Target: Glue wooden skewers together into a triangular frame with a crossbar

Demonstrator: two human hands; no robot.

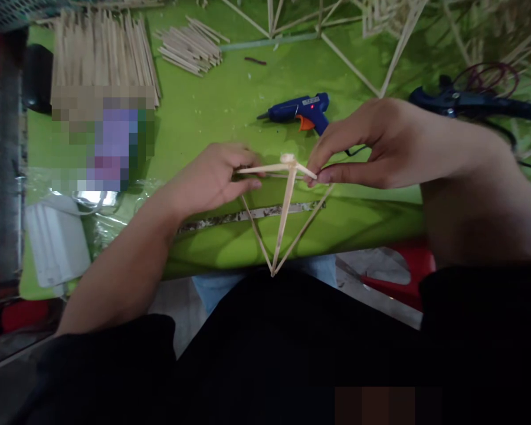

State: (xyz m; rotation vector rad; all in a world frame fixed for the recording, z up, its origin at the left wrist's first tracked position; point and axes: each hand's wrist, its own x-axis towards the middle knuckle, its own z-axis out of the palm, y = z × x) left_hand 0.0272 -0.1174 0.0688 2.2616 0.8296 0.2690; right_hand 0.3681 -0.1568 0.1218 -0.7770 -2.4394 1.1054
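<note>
Between my hands is a wooden stick frame (285, 215), its thin sticks meeting at a top joint and at a point near the table's front edge. My left hand (216, 177) is closed on the frame's left corner, fingers partly hidden behind the stick. With thumb and forefinger, my right hand (358, 144) pinches the end of a short stick at the right corner. Pale material, perhaps glue, sits on the top joint. Just beyond my right hand a blue glue gun (298, 110) with an orange trigger lies on its side, nozzle pointing left.
Stacks of loose sticks (101, 53) and shorter sticks (190, 47) lie at the back left. More stick frames (358, 65) stand at the back. Dark-handled cutters (473, 103) lie at right. A white power box (57, 239) is at left on the green table (194, 124).
</note>
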